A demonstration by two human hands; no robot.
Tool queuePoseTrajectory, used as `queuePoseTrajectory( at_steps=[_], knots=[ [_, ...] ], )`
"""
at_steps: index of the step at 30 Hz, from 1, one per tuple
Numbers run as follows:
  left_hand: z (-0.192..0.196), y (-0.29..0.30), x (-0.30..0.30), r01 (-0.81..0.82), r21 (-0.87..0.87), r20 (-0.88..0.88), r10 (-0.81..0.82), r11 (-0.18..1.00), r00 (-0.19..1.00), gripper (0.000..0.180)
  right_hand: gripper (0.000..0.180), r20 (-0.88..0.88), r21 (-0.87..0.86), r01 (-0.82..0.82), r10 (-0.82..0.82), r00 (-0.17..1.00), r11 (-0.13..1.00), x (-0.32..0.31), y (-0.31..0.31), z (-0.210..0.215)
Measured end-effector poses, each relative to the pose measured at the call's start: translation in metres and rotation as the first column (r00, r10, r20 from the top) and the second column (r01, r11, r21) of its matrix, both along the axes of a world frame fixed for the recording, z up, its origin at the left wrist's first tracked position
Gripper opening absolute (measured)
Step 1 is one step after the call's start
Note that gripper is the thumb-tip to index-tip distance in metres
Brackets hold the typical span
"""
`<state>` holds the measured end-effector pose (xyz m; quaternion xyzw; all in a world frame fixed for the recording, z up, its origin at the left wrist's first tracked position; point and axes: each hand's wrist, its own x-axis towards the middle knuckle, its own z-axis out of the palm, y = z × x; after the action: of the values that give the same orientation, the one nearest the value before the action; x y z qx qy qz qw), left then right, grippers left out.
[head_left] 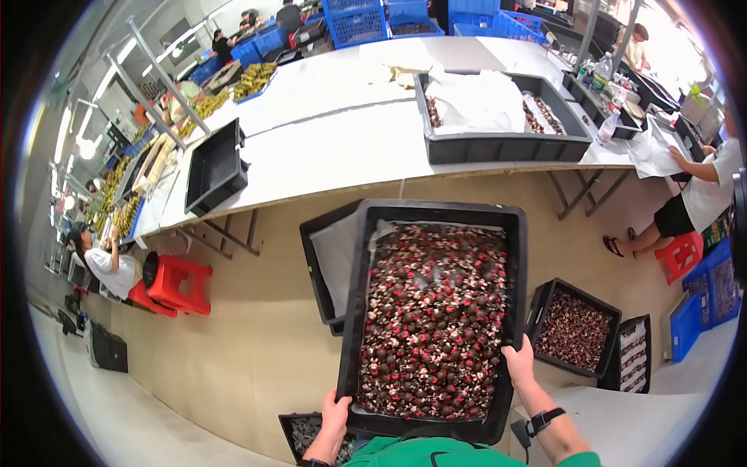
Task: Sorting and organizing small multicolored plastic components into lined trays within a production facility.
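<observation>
A large black plastic tray is in front of me, filled with many small dark brown, red and whitish pieces whose kind I cannot make out. Pale lining shows along the inner edge. My left hand grips the tray near its lower left corner. On the right side wall, lower down, my right hand is closed round the rim. The fingers of both hands are partly hidden by the tray. Beyond its left side, partly covered by it, lies another black tray with a pale sheet inside.
Across from me runs a long white table carrying a black tray with white sheets and a tilted black tray. A filled black tray is on the floor at right. Red stools and co-workers are at the sides.
</observation>
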<state>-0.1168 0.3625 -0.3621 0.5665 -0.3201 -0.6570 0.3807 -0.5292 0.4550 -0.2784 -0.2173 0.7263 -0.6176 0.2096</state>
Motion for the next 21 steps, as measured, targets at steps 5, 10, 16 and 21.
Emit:
queuePoseTrajectory(
  at_steps=[5, 10, 16, 21],
  knots=[
    [0.038, 0.009, -0.002, -0.191, -0.02, -0.072, 0.189, 0.981, 0.979, 0.03, 0.026, -0.062, 0.01, -0.255, 0.255, 0.965, 0.967, -0.001, -0.072, 0.058],
    [0.074, -0.05, 0.009, -0.312, -0.047, -0.107, 0.306, 0.949, 0.946, 0.024, 0.028, -0.229, 0.148, -0.331, 0.358, 0.905, 0.932, 0.011, -0.177, 0.109],
    [0.088, -0.157, 0.061, -0.237, 0.037, 0.045, 0.236, 0.971, 0.971, 0.025, 0.031, -0.106, 0.235, -0.444, 0.477, 0.873, 0.865, 0.031, -0.314, 0.135],
    [0.201, -0.251, 0.06, -0.198, 0.028, 0.102, 0.194, 0.98, 0.976, 0.023, 0.04, -0.032, 0.19, -0.515, 0.53, 0.847, 0.836, 0.032, -0.421, 0.145]
  ],
)
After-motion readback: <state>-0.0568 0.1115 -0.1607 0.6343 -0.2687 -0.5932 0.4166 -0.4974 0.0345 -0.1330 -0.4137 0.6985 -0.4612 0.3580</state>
